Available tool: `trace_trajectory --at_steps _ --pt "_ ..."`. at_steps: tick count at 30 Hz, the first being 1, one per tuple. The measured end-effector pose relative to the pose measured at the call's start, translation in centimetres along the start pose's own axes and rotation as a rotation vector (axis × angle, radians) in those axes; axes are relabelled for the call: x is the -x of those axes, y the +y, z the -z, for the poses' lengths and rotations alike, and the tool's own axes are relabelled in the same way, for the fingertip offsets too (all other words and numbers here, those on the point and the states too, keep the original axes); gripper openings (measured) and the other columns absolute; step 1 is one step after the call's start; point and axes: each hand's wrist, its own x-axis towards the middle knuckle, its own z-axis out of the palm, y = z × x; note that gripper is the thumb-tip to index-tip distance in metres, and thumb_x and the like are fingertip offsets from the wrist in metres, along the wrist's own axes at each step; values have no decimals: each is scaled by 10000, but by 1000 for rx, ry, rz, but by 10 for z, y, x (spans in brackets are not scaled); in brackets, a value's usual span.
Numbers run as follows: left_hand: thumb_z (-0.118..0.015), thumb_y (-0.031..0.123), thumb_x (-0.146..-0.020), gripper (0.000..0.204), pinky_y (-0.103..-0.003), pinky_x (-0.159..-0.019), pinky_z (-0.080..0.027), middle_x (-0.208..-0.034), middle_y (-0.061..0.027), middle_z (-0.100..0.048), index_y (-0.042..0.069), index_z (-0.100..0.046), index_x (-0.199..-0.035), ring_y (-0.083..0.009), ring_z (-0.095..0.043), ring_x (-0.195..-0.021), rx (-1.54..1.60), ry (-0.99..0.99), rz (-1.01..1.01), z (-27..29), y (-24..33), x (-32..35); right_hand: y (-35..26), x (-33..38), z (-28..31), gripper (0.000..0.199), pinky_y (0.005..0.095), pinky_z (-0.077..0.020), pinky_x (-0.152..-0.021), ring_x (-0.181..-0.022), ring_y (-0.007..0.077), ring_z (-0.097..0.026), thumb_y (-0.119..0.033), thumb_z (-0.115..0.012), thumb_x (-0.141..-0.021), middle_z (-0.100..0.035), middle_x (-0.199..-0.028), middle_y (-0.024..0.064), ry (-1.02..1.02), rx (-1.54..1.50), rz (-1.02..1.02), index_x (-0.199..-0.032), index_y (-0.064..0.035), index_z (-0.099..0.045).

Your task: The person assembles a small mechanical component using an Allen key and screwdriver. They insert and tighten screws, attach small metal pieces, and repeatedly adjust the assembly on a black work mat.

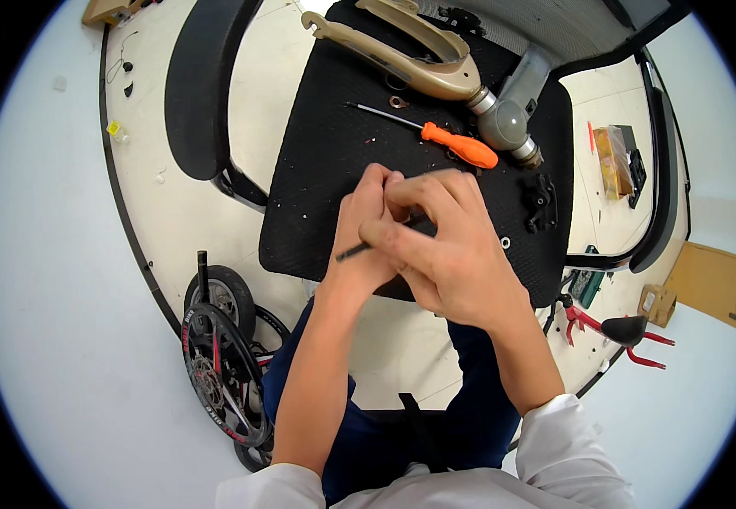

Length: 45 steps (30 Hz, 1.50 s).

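My left hand (358, 233) is closed above the front of a black chair seat (309, 195), and whatever its fingers hold is hidden. Right against it, my right hand (453, 250) pinches a thin black rod (353, 252), perhaps a hex key, whose tip points left across the back of the left hand. Beyond both hands lies a screwdriver (461, 146) with an orange handle, its shaft toward the left. Farther back, a tan fork (427, 75) with a grey rounded part (504, 125) at its end rests on the seat.
Right of my hands are a black clamp-like part (540, 204) and a small white ring (505, 243). Armrests (202, 85) flank the seat. Wheels (215, 373) stand on the floor at left. A red fork-shaped frame part (584, 321) and cardboard boxes (712, 284) are at right.
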Motion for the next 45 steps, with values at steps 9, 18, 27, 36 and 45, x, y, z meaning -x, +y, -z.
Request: trace_trajectory --at_steps 9,18,27,36,45 --pt "-426 241 -1003 315 -462 -650 -483 -754 -258 -627 -44 -542 -937 -425 -632 -716 6 250 31 -1 7 -8 -28 33 -21 420 267 -493 -563 -669 169 -620 -242 -820 -731 -619 -819 75 98 -220 -306 -1068 -20 -706" --pt "-391 269 -1015 329 -322 -487 -417 -644 -80 -524 -9 -527 -905 -150 -510 -511 273 220 81 18 4 -6 -49 45 -44 372 238 -547 -627 -718 142 -671 70 -734 -702 -640 -881 95 173 -621 -522 -1043 11 -597" --pt "-386 274 -1020 308 -239 -459 -396 -671 2 -499 42 -537 -885 -70 -457 -515 522 20 143 40 7 0 31 61 19 145 265 -548 -683 -753 135 -662 -4 -694 -841 -682 -832 95 -3 -691 -864 -974 51 -667" --pt "-369 262 -1025 281 -247 -493 -412 -665 -22 -540 51 -524 -921 -77 -473 -529 237 -19 -31 28 5 5 90 -38 16 280 197 -473 -630 -731 75 -576 -94 -691 -896 -640 -894 70 537 -1439 -970 -1107 75 -616" --pt "-414 213 -1001 282 -482 -710 -473 -776 -289 -624 -44 -507 -929 -483 -609 -786 -6 115 -30 25 -5 3 -15 -57 10 172 248 -502 -608 -654 177 -617 -117 -713 -841 -682 -863 68 19 -432 -298 -956 11 -712"
